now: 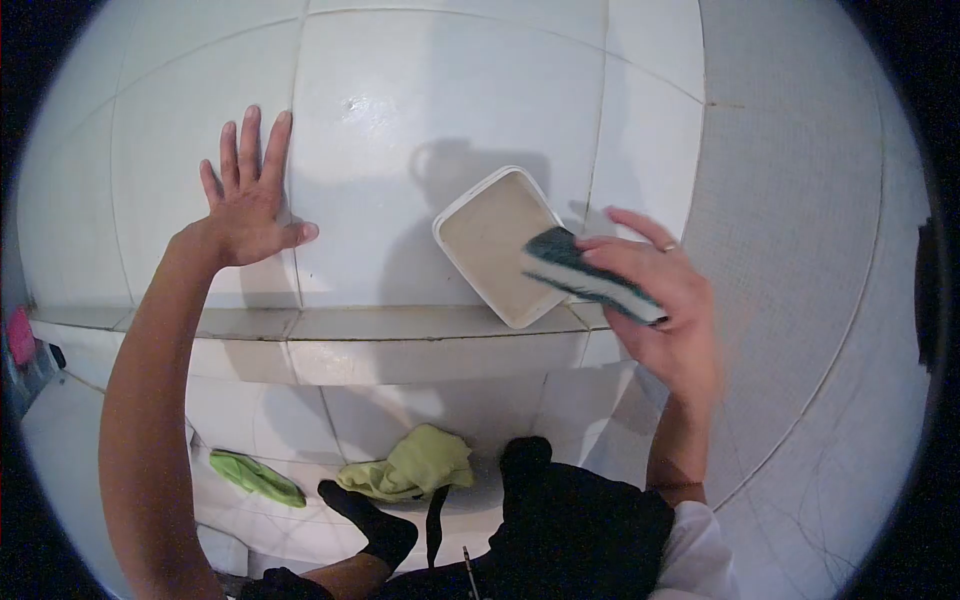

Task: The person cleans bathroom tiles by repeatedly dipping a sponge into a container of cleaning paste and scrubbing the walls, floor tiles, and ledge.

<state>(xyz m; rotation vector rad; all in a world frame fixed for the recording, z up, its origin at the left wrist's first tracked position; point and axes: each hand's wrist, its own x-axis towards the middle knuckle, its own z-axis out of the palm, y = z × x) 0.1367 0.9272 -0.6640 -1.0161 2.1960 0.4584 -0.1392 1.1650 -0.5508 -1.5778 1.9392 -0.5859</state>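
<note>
My left hand (250, 210) lies flat on the white tiled surface (380, 110), fingers spread, with nothing in it. In my right hand (660, 300) is a scrubbing sponge (590, 275), pale in the middle with dark green faces, gripped between thumb and fingers. The sponge hangs over the right edge of a white rectangular tub (490, 215), which holds cloudy, beige-grey liquid. Whether the sponge touches the tub's rim or the liquid, I cannot tell. My right hand is slightly blurred.
A tiled ledge (430, 325) runs along the near side of the surface. Below it on the floor lie a yellow-green cloth (415, 465) and a bright green cloth (257, 478), near my dark-socked foot (375, 525). A grey textured wall (790, 200) rises at the right.
</note>
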